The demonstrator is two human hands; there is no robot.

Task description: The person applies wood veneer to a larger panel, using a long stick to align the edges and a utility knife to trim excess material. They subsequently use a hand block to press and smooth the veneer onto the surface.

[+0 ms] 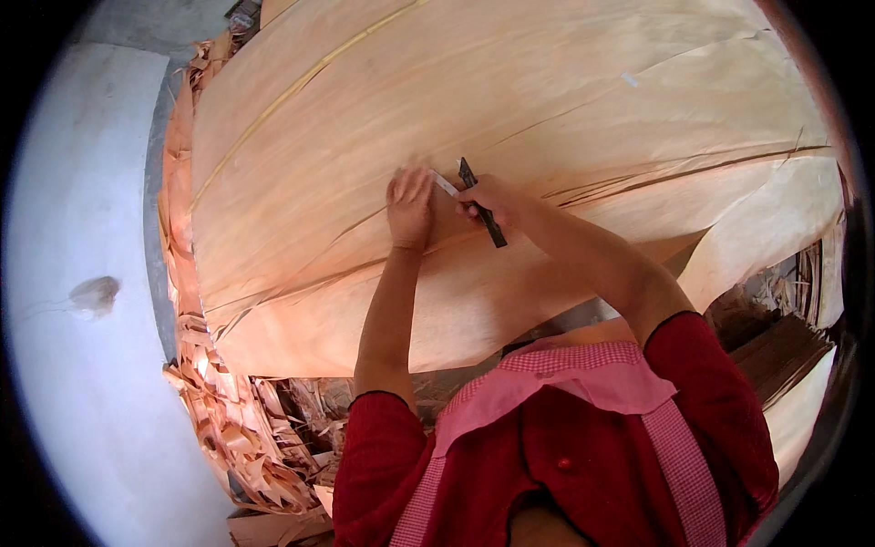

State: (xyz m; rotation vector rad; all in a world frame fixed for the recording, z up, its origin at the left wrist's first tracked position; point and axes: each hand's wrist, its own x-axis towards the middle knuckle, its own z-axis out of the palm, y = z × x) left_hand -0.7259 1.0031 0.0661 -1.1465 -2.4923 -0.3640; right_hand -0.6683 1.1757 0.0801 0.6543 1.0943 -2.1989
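A large tan wood veneer sheet [365,118] spreads out in front of me, with long cracks and folds running across its near part. My left hand [411,202] lies flat on it, fingers stretched forward. Just right of it, my right hand [490,199] is closed around a dark, narrow flat bar [494,230], held at a slant. A short whitish strip [444,184] sticks out from the right hand's fingers toward my left fingertips. I cannot make out whether it is tape or a blade, nor whether it touches the left hand.
Torn veneer scraps [241,415] pile up along the sheet's left edge and below it. A pale wall or floor surface [82,201] lies at the left. Dark stacked veneer pieces [779,356] sit at the lower right. A yellowish strip [314,71] crosses the sheet's far left part.
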